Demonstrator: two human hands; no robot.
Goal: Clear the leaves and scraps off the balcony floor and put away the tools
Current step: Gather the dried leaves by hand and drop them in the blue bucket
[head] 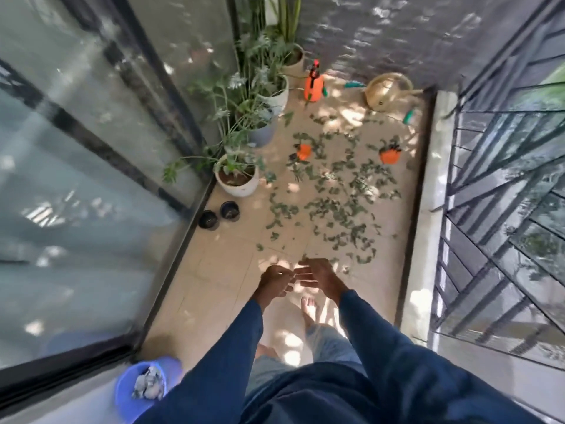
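Green leaves (333,191) lie thin and loose over the beige tile floor (220,270), each one small, flat and dull in the dappled light. I see the patch as a long strip running away from the camera, between the pots (238,188) on the left and the pale ledge (428,209) on the right. It thins out near the far wall.

At that far end an orange sprayer (315,84) stands upright beside a tan watering can (386,91) whose spout points right. One teal tool (354,84) lies crosswise between them. A second teal tool (408,116) lies slanted by the ledge.

Both arms reach forward and down in blue sleeves (232,347). The left hand (275,281) and right hand (318,275) hover close together over the near edge of the leaves, palms turned inward, fingers loose and apart, gripping nothing I can make out. A blue bucket (122,390) sits at the lower left.
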